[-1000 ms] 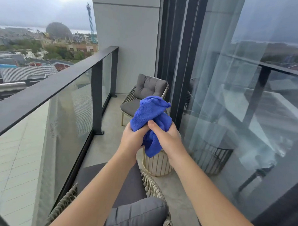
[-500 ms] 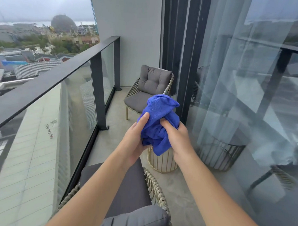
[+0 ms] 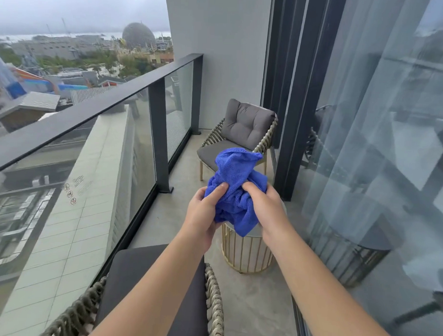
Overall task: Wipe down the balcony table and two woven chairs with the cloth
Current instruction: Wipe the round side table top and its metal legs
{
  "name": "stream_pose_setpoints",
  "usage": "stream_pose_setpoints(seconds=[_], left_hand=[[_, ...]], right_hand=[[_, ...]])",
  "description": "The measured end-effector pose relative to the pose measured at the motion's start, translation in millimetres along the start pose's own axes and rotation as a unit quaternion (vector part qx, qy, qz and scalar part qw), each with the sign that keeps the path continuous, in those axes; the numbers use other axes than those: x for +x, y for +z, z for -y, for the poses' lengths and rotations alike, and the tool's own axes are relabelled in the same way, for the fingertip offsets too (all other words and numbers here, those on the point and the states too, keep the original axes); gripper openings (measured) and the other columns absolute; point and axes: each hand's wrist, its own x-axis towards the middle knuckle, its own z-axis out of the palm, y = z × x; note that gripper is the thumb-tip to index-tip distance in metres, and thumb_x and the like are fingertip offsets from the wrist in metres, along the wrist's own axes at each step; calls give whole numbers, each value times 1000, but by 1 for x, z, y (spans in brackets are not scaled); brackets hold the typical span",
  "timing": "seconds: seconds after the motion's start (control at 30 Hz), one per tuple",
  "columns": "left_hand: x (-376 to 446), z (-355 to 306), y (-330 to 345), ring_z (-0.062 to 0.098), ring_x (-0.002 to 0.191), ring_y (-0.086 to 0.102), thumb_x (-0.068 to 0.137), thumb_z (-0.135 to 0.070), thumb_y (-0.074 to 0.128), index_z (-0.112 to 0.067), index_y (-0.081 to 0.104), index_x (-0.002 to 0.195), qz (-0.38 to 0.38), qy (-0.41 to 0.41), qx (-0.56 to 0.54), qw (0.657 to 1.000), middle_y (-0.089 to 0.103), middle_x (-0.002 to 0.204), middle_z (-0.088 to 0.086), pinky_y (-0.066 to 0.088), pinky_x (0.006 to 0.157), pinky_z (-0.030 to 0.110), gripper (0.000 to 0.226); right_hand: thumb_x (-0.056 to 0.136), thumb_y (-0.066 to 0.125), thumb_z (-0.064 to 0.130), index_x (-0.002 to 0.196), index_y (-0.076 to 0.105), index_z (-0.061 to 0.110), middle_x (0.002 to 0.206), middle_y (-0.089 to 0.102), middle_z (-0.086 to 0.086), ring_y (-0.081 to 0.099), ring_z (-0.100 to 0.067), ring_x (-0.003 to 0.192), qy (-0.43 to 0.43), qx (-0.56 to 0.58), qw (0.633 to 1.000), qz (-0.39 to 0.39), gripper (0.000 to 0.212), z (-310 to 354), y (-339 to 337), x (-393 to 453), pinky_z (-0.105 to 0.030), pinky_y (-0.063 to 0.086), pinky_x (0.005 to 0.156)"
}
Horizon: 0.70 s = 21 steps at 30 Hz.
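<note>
A bunched blue cloth is held at chest height between both hands. My left hand grips its left side and my right hand grips its right side. Directly below them stands the small round table with gold wire legs, its top mostly hidden by the cloth and my right hand. One woven chair with grey cushions stands beyond the table against the far wall. A second woven chair with a dark seat cushion lies under my forearms at the bottom.
A glass railing with a dark top rail runs along the left. Sliding glass doors with sheer curtains line the right. The concrete floor forms a narrow strip between them.
The view has shifted so the railing and far chair sit further right. Both hands have regripped the cloth, bunching it lower, with the left thumb now on top of it.
</note>
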Motion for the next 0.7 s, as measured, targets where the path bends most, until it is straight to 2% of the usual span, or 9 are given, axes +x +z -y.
stream_pose_setpoints(seconds=[0.1,0.2,0.33,0.47,0.57,0.7], left_hand=[[11,1,10,30,91,71,89,-32,78,-3,60,128,-10,-3,-2,1000,72,119,19,55,80,42,51],[23,-1,17,29,92,72,88,-34,78,-5,61,125,-22,4,7,1000,73,116,17,56,84,44,49],[42,-3,15,29,91,72,89,-32,78,-7,62,117,-43,16,20,999,75,113,16,57,90,49,41],[67,-4,6,30,94,73,89,-29,78,-9,63,115,-58,15,16,998,76,110,14,57,91,50,37],[93,-2,-1,28,93,73,89,-28,78,-10,63,115,-61,17,16,998,76,108,11,59,84,44,35],[135,-6,-11,26,91,74,88,-29,79,-12,63,113,-74,20,13,997,77,105,9,56,78,39,34]], right_hand=[[98,69,28,111,68,20,102,77,0,75,-6,77,9,13,1000,9,15,5,-8,11,-19,55,57],[98,68,34,114,66,19,107,76,-2,74,-14,90,14,18,1000,11,22,10,-11,25,-25,57,68],[99,67,36,104,70,20,103,79,-3,76,-17,92,7,12,999,50,17,10,-3,47,-30,62,77],[99,69,27,109,71,17,100,80,-4,77,-17,92,8,1,996,90,14,2,7,73,-26,61,69],[98,71,20,102,70,18,87,80,2,77,-10,79,22,-4,997,80,5,-4,13,102,-21,58,59],[98,70,15,100,69,15,85,78,1,76,-10,73,35,-2,996,79,3,-15,26,149,-21,57,56]])
